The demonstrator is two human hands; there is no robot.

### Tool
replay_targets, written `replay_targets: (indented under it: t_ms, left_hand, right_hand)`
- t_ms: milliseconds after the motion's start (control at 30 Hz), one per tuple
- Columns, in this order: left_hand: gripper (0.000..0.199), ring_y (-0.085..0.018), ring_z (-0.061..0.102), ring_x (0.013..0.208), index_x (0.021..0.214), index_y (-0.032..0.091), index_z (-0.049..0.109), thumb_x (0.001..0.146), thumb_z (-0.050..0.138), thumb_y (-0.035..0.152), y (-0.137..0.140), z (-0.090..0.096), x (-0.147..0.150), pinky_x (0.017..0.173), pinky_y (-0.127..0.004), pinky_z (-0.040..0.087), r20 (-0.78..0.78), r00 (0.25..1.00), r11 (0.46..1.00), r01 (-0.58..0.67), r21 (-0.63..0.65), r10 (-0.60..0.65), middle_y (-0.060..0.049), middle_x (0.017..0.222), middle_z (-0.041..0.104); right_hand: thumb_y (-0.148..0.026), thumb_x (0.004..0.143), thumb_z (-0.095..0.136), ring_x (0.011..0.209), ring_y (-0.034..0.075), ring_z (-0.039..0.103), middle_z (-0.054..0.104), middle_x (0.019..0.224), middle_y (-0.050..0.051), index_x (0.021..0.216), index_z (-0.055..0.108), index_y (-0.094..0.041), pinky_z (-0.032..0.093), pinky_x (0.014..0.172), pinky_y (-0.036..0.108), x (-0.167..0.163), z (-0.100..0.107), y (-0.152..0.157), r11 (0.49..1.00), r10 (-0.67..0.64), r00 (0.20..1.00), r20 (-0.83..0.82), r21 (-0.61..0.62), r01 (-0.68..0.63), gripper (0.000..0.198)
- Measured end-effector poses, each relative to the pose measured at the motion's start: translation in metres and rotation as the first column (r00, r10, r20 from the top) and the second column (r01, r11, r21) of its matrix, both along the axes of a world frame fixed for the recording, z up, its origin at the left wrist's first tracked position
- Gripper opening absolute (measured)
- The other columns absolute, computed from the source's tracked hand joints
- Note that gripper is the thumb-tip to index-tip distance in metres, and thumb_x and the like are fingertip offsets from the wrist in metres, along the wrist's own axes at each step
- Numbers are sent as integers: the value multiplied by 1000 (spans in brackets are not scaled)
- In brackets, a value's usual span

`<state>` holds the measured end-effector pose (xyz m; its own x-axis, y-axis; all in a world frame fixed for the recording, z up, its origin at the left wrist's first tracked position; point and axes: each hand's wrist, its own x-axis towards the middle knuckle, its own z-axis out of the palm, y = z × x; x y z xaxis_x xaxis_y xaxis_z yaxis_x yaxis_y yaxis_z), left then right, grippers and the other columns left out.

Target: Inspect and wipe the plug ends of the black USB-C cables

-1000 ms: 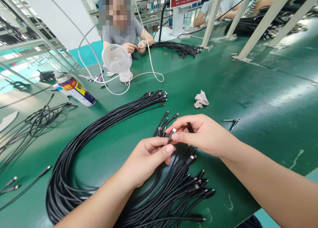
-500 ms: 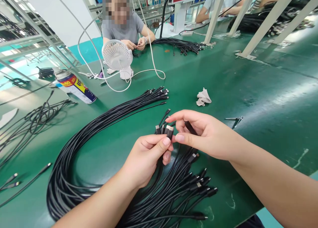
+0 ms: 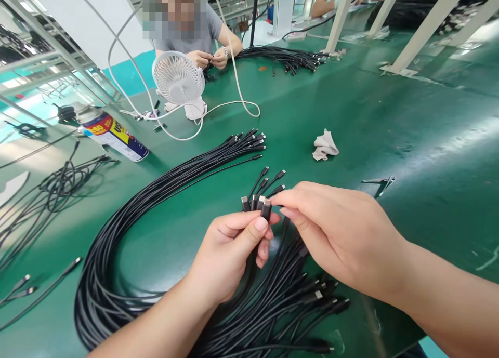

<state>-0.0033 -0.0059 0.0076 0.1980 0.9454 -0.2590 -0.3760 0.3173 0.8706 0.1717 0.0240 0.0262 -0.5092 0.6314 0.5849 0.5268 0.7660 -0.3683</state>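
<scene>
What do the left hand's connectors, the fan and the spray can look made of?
Connectors: probably satin black plastic, with shiny, likely metal tips.
Fan: likely matte white plastic, from its thin moulded ribs.
Spray can: probably glossy metal, by its cylindrical aerosol shape; print hides the base.

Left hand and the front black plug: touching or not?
Touching. The head view shows the left hand with its thumb against the base of the black plug.

Cable bundle (image 3: pixel 103 233) partly hidden, forearms (image 3: pixel 156 316) cropped
</scene>
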Motion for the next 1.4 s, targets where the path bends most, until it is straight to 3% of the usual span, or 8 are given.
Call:
replay_targets:
  t_ms: [367,533,667,767,967,1133,1300,1400]
  left_hand:
    - [23,-7,49,47,68,14,73,80,76,34,-2,-1,-3,44,-19,36,-54,998,1000,12,26,-10,0,56,58]
    - [28,-6,46,48,65,13,72,79,77,37,0,3,-2,47,-20,35,16,998,998,56,-14,-56,1,56,55]
    - [29,-4,42,45,66,13,73,76,79,40,-1,7,-1,45,-20,30,52,988,986,151,-75,-147,1,56,57]
    - [32,-5,43,41,70,14,75,75,78,46,0,7,0,43,-20,31,-27,986,985,164,-53,-165,1,50,57]
    - [35,-6,47,40,62,14,71,77,76,45,0,2,5,44,-22,36,-188,978,995,98,17,-93,2,47,55]
    - [26,-3,36,43,72,13,75,77,77,39,-4,4,8,42,-19,25,-26,998,996,46,-78,-48,4,54,47]
    - [25,-2,33,44,71,13,75,79,76,37,-4,7,7,43,-19,22,61,998,994,40,-104,-33,4,56,45]
    - [24,-2,33,44,73,13,75,80,74,36,-3,7,6,42,-19,22,84,996,994,45,-102,-36,3,58,46]
  right_hand:
    - [-9,94,48,72,17,69,74,83,7,102,68,-10,51,64,29,-1,-1,-5,982,-68,997,40,181,59,21]
    - [-14,94,50,77,13,69,74,89,3,106,65,-15,52,66,23,-2,1,0,991,8,996,-84,-132,-19,19]
    - [-13,93,53,72,10,68,73,80,-1,91,63,-18,50,64,19,-1,8,7,913,114,960,-256,-354,-203,11]
    - [-12,92,54,58,8,61,66,64,-5,75,57,-19,45,58,18,-1,12,10,869,131,942,-307,-422,-259,18]
    - [-13,92,51,53,9,51,58,59,-5,70,56,-19,36,52,21,-2,8,11,967,31,992,-119,-247,-60,24]
    - [-19,94,49,54,12,50,56,60,-2,72,52,-19,36,52,24,0,5,12,977,-187,980,-72,-121,177,22]
    - [-18,96,43,59,12,56,64,76,1,92,54,-17,40,54,23,1,4,5,972,-120,992,-47,-211,108,12]
    - [-11,95,37,57,13,55,63,72,1,89,56,-17,39,52,25,0,0,-1,989,-32,997,66,-142,41,21]
